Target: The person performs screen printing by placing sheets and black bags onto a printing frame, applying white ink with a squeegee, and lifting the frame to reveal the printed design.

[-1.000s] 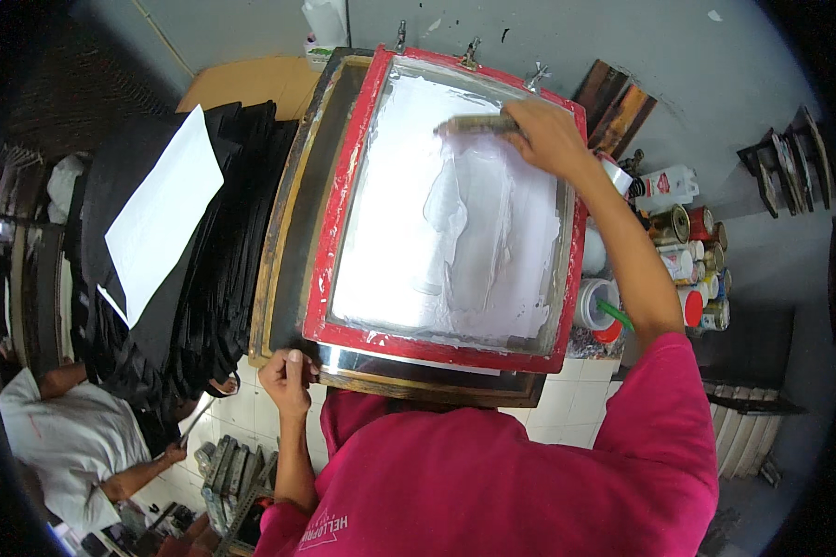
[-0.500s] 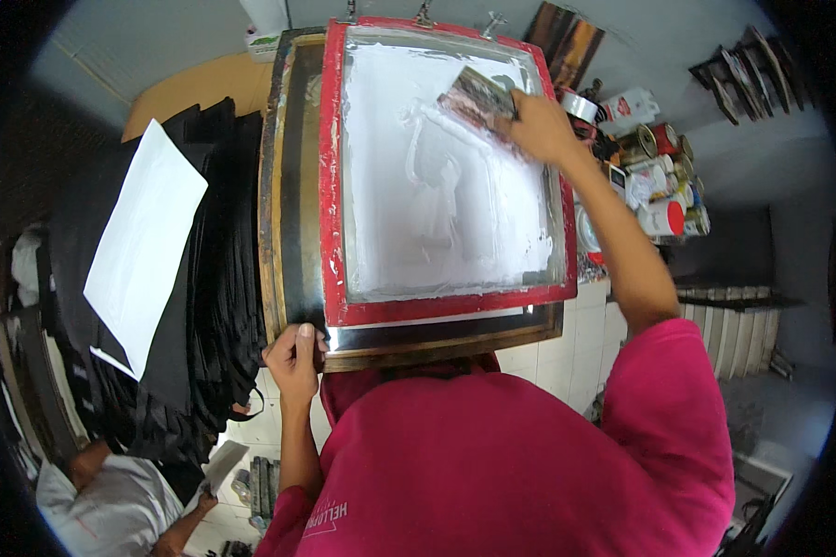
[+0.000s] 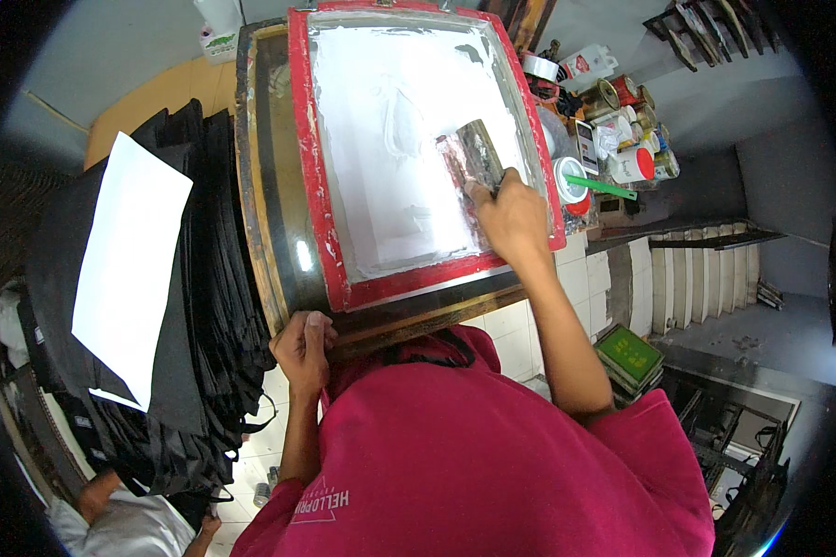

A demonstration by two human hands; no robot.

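The right hand (image 3: pixel 514 221) gripped a scraper (image 3: pixel 479 148) against the white-smeared silkscreen (image 3: pixel 305 139) at twelve o'clock; the left hand (image 3: pixel 304 347) curled at the wood-edged table (image 3: pixel 288 213) toward eight, its hold unclear. Black bags (image 3: pixel 206 306) were piled at nine, cans (image 3: pixel 600 97) at two.

Right hand (image 3: pixel 514 218): 1 flat, brown-grey scraper (image 3: pixel 478 153) held; 1 red rectangular screen frame (image 3: pixel 313 158) beneath; 1 slim green stick (image 3: pixel 602 187) to right. Left hand (image 3: pixel 304 348): 1 white paper sheet (image 3: pixel 130 269) to left.
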